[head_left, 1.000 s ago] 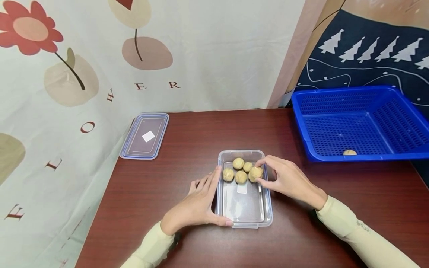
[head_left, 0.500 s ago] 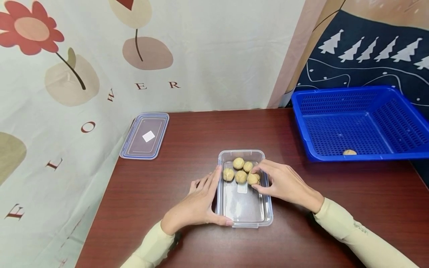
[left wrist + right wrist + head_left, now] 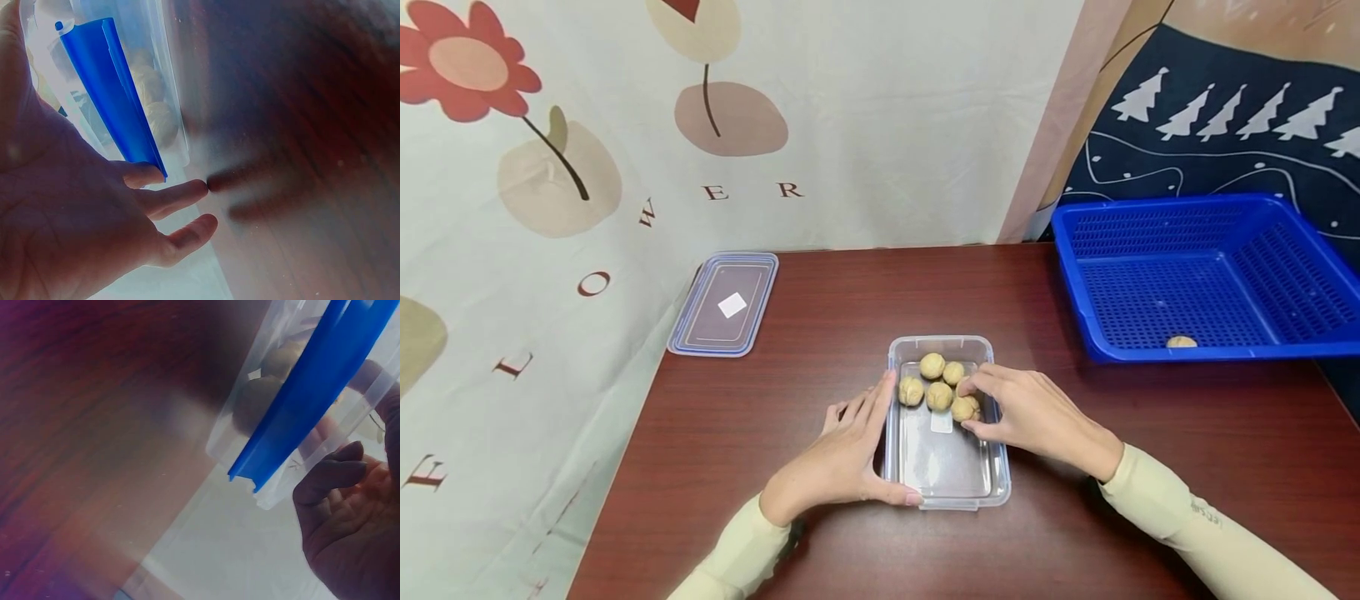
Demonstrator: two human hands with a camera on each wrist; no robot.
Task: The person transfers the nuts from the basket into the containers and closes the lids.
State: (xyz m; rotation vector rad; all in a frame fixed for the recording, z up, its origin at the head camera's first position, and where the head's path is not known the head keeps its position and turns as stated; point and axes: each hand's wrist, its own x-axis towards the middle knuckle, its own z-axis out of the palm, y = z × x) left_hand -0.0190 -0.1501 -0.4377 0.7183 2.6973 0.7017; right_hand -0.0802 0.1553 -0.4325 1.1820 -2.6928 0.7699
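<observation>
A clear plastic food container (image 3: 951, 467) stands on the table with several walnuts (image 3: 938, 397) gathered toward its far end. My right hand (image 3: 1048, 417) reaches over the container's right wall and pinches a walnut (image 3: 964, 408) between thumb and fingertips; another walnut lies partly hidden behind those fingers. Along the left wall rests my left hand (image 3: 842, 462), fingers straight, thumb at the near left corner. A blue side latch shows near each hand: one latch (image 3: 106, 87) in the left wrist view, the other latch (image 3: 300, 394) in the right wrist view.
At the back right sits a blue mesh basket (image 3: 1078, 292) with one walnut (image 3: 1182, 342) visible by its near wall. The container's blue-edged lid (image 3: 722, 329) lies at the table's left. A printed cloth (image 3: 887, 150) hangs behind the table (image 3: 850, 300).
My right hand has shifted slightly left and toward the near end, bringing its pinched walnut down off the neighbouring walnut. The left hand has stayed in place.
</observation>
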